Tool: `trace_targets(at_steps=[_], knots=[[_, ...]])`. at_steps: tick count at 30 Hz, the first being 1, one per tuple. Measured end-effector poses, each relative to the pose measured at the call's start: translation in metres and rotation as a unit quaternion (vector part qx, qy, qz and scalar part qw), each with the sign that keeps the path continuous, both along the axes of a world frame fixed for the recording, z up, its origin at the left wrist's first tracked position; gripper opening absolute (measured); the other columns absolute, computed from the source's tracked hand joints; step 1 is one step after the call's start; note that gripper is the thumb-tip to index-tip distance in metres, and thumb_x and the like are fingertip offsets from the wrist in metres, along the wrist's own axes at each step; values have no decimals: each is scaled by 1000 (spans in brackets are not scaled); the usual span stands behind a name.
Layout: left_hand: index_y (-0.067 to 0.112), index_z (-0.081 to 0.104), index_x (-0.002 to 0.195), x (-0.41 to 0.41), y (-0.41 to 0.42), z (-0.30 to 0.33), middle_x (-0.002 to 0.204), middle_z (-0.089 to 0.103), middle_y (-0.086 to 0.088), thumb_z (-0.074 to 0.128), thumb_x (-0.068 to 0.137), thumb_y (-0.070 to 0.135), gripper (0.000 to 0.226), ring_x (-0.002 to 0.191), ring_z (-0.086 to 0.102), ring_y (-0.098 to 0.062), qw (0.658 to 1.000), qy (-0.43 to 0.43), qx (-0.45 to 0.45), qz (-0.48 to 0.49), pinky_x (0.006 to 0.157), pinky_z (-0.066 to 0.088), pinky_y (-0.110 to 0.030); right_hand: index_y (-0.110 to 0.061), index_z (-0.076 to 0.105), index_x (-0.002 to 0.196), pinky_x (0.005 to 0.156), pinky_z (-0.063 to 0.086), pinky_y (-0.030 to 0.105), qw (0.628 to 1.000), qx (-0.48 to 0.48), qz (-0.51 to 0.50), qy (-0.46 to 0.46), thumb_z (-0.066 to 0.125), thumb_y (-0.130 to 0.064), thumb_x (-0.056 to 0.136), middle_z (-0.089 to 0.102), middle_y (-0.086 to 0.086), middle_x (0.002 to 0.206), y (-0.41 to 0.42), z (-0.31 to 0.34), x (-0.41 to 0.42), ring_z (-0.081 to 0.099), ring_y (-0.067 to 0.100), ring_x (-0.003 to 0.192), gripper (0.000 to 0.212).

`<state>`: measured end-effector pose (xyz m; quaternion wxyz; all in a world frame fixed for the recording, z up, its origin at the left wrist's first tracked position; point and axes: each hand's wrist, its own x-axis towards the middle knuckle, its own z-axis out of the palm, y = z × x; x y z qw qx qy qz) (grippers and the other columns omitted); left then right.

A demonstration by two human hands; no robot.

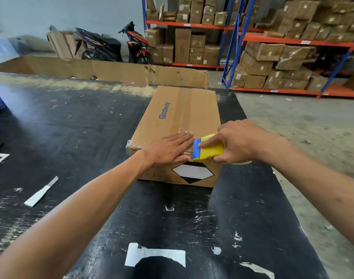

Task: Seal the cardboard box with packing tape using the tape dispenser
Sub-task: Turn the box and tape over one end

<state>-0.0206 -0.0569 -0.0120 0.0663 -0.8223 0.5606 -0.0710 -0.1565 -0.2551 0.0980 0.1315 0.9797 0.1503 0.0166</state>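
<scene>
Two hands: left hand [170,148] flat on one cardboard box [179,125]; right hand [235,141] grip grasping one tape dispenser [208,149].

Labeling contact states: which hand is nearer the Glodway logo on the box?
Left. The left hand lies flat on the box top, just below the Glodway logo. The right hand grips the tape dispenser at the near right edge, farther off.

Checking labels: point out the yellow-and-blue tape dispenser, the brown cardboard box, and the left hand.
Yellow-and-blue plastic tape dispenser [209,148], head view: on its yellow body.
Brown cardboard box [194,109], head view: on the bare top panel.
Left hand [168,148], head view: on the back of the hand, flat on the box.
</scene>
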Motion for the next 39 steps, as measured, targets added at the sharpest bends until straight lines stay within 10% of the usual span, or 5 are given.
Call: trace_targets(at_steps=[8,22,28,33,39], knots=[[16,10,159,2,4,0,166,13,-7,12,91,70,86,153,9,-21,999,42,-28,8,121,2,-30,-64,50,133,49,18,26,999,44,21,-13,35,-75,71,34,-13,67,-24,2,-23,37,12,62,64],[20,8,159,-2,6,7,167,9,-3,18,98,65,76,153,8,-21,999,41,0,20,125,11,-37,-43,65,131,44,41,31,997,60,-14,-39,86,-42,73,59,9,79,-104,-40,-68,56,29,52,62],[11,46,135,-32,-43,14,121,57,-15,14,93,76,84,106,57,-32,995,-71,-57,33,108,34,-47,-33,73,124,42,52,37,998,35,-7,-52,87,-36,69,64,18,81,-88,-53,-68,64,37,55,57],[5,16,156,-56,-85,6,165,15,-18,1,86,78,103,150,19,-34,997,27,-35,68,121,15,-52,-30,75,110,42,33,27,998,-56,8,-31,77,-37,68,55,12,69,-71,-55,-74,56,29,41,43],[8,34,147,-55,-100,-1,146,43,-16,26,94,62,76,135,40,-36,990,12,-90,112,108,32,-56,-33,80,106,42,39,29,997,-74,-17,-5,83,-37,62,61,13,70,-79,-59,-70,61,32,43,44]])
